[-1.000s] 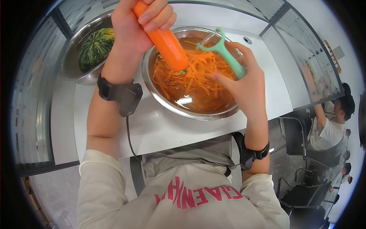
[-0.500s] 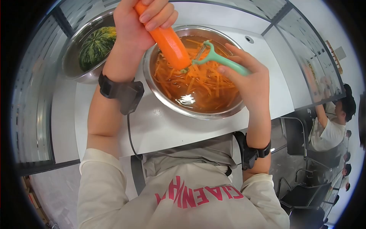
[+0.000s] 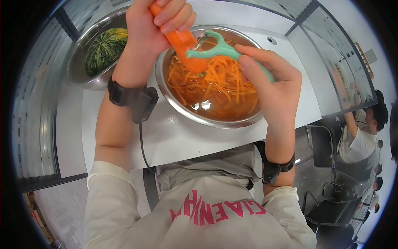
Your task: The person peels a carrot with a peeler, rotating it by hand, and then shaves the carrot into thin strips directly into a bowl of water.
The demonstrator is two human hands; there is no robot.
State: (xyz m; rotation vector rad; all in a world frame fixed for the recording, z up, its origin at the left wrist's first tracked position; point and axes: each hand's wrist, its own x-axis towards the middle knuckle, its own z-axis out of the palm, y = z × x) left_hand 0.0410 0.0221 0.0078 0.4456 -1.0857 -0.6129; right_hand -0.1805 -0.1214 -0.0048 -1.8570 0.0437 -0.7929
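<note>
My left hand (image 3: 155, 25) is wrapped round the upper part of an orange carrot (image 3: 195, 64), which slants down over a steel bowl (image 3: 209, 122). A mint-green Y-shaped peeler (image 3: 217, 50) is in my right hand (image 3: 278, 79), its handle gripped between thumb and fingers. The peeler's blade lies against the carrot's right side, partway up from the lower end. Beneath them, many thin carrot strips (image 3: 228, 83) float in orange-tinted water inside the bowl.
Left of my left forearm stands a second metal bowl (image 3: 74, 76) with a green striped squash (image 3: 103, 52) in it. Both bowls rest on a white table (image 3: 174, 143) with glass partitions around. Black chairs (image 3: 333, 211) and a person in a light shirt (image 3: 360, 141) are at the right.
My right hand has moved the peeler up and left, from the carrot's lower end to its side. The left hand and carrot have barely shifted.
</note>
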